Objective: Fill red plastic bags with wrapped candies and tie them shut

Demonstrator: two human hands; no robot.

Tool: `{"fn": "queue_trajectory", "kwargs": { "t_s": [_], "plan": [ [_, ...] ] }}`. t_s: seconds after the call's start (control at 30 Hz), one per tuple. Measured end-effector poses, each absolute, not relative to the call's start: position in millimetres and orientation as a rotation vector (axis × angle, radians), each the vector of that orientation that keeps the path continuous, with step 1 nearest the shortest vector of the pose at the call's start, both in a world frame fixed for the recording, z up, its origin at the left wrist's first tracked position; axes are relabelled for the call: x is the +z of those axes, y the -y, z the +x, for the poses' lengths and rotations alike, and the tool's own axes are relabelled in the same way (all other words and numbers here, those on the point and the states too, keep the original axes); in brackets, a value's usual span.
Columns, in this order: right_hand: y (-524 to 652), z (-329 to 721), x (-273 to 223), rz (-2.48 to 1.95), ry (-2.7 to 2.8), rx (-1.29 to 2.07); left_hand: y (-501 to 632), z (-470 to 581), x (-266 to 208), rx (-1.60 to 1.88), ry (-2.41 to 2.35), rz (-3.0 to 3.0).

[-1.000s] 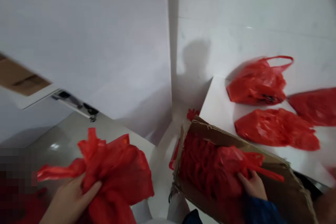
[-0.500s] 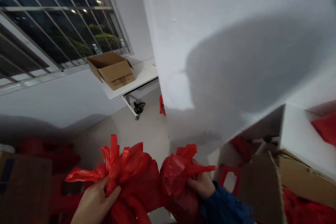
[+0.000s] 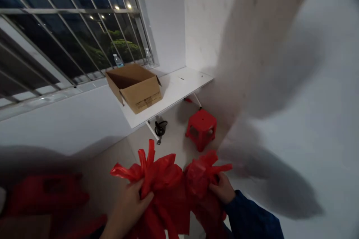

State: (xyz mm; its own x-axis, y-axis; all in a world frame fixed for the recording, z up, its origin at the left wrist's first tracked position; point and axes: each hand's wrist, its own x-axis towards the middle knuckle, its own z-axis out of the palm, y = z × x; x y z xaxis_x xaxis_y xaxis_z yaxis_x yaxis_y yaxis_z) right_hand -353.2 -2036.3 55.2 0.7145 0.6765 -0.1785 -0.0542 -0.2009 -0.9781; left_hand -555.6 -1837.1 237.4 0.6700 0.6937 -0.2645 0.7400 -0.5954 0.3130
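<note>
Two red plastic bags hang from my hands, low in the middle of the head view. My left hand (image 3: 134,203) is closed round the gathered neck of the left red plastic bag (image 3: 171,198), whose loose ends stick up above my fingers. The right red plastic bag (image 3: 198,179) is gripped at its bunched top by my right hand (image 3: 223,188), at the end of a dark blue sleeve (image 3: 252,213). The bags touch or nearly touch each other. What they contain is hidden.
Ahead, an open cardboard box (image 3: 143,91) stands on a white table (image 3: 179,89) beneath a barred window (image 3: 70,26). A red stool (image 3: 202,127) is on the floor right of the table. More red stools (image 3: 53,194) lie in shadow at left. A white wall (image 3: 316,119) borders the right.
My view has moved forward past the wall corner, bringing the table's far end and the red stool into sight. Both bags stay in my hands; the right-hand cardboard box has left view.
</note>
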Motion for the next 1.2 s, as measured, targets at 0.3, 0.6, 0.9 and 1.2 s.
{"fn": "queue_trajectory", "kwargs": {
  "t_s": [0.3,0.6,0.9,1.2],
  "plan": [
    [1858,-267,53,-1.790,0.121,0.423,1626,-400,238,-0.193,-0.770,2.623],
    [1751,-136,44,-1.986,-0.191,0.168,1453,-74,225,-0.284,-0.285,2.727],
    [1513,129,36,-2.146,0.170,0.105,1178,142,177,-0.279,-0.632,2.761],
    [1260,349,31,-2.215,0.417,0.073,1036,197,77,-0.117,-1.059,2.559]
  ]
}}
